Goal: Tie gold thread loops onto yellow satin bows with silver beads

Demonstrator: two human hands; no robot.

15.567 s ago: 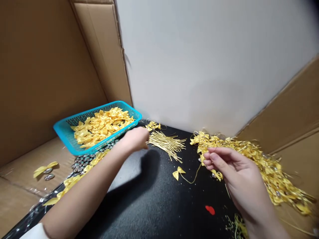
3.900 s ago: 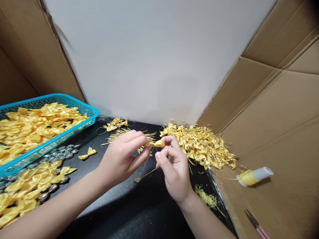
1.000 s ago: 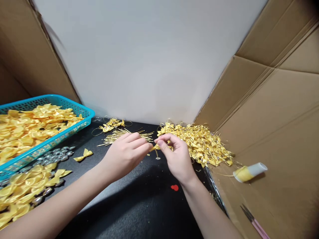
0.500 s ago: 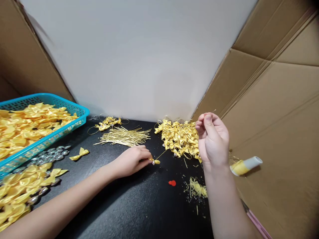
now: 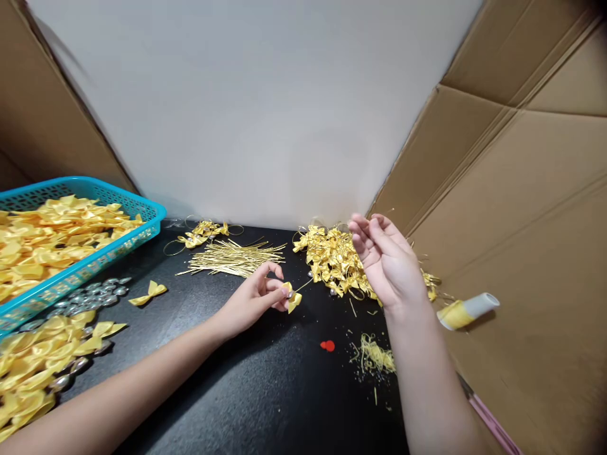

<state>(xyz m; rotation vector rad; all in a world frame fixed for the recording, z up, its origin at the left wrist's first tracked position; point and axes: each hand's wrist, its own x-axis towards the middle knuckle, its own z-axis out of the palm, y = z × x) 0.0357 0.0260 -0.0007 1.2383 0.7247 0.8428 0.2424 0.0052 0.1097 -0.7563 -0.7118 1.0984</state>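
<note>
Two bare hands (image 5: 253,303) (image 5: 396,272); one turquoise plastic basket (image 5: 133,240); one white, yellow-wound tube (image 5: 468,311); one red rounded piece (image 5: 328,345); yellow ribbon bows (image 5: 294,301) are uncountable.

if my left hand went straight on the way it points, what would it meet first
Past the bow it holds, the left hand would probably meet the left side of the bow pile, though its height above the table is unclear.

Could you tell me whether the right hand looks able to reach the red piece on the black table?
Probably yes: the red piece lies uncovered, nothing visible stands between it and the right hand, and the left hand holds a yellow bow farther forward.
</note>
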